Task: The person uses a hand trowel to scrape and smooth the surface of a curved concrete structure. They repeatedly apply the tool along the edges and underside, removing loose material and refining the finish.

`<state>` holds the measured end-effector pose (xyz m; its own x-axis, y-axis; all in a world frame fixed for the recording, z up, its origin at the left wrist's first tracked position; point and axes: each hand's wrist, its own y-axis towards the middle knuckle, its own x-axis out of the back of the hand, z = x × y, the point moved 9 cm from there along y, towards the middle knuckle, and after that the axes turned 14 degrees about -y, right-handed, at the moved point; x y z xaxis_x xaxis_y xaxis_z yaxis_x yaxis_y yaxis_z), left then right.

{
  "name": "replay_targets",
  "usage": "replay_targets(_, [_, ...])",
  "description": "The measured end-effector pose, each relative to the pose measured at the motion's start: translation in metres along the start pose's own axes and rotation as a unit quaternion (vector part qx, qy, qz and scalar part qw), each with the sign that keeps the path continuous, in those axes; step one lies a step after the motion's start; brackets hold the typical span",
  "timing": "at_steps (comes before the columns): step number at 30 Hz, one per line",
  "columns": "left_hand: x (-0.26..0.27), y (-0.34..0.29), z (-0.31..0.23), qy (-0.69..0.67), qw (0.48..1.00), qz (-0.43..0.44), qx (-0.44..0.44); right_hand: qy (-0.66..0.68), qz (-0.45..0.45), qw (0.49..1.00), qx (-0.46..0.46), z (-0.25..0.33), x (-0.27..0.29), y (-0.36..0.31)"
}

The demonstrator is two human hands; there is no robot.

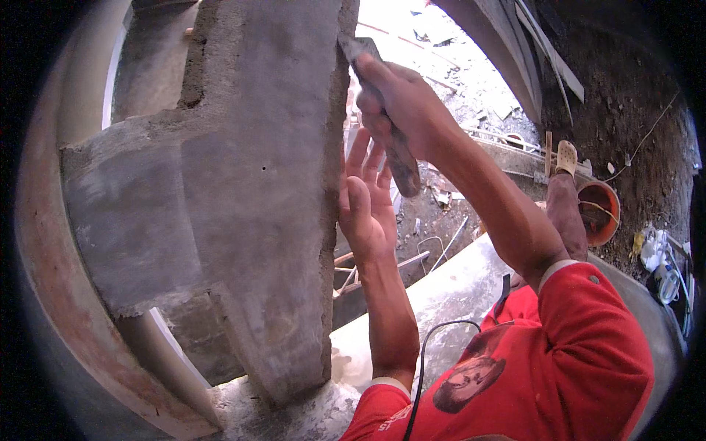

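Note:
In front of me stands a grey cement-plastered column [268, 147] with rough, crumbly edges. My right hand [404, 103] is closed around the handle of a trowel [403, 165]. The tool's dull metal blade reaches the column's right edge near the top, and its far end is hard to make out there. Lower down, beside that same edge, my left hand [368, 209] is raised palm up with its fingers stretched apart. Part of it lies close against the column's side, and I see nothing held in it.
Left of the column are a recess [151, 62] and a curved band of wall [55, 242]. Far below on the right lie scattered rubble [471, 66], an orange-brown bucket [599, 213] and some white plastic waste [654, 250]. A foot in a pale clog [566, 156] rests near the bucket.

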<state>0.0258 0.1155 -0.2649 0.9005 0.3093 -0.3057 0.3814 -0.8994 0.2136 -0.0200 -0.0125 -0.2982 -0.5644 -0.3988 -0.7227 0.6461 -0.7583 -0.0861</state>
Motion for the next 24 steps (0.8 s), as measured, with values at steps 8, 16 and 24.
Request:
replay_targets(8, [0.001,0.004,0.003,-0.015,0.999,-0.028,0.007,0.011,0.012,1.000,0.009,0.007,-0.005,-0.010])
replay_targets(16, [0.032,0.017,0.013,-0.278,0.958,-0.074,0.021,-0.061,-0.004,0.998,0.033,-0.004,-0.006,-0.019])
replay_targets(24, [0.015,0.051,0.005,-0.430,0.901,-0.031,0.041,-0.032,-0.023,0.998,0.047,0.028,0.007,0.018])
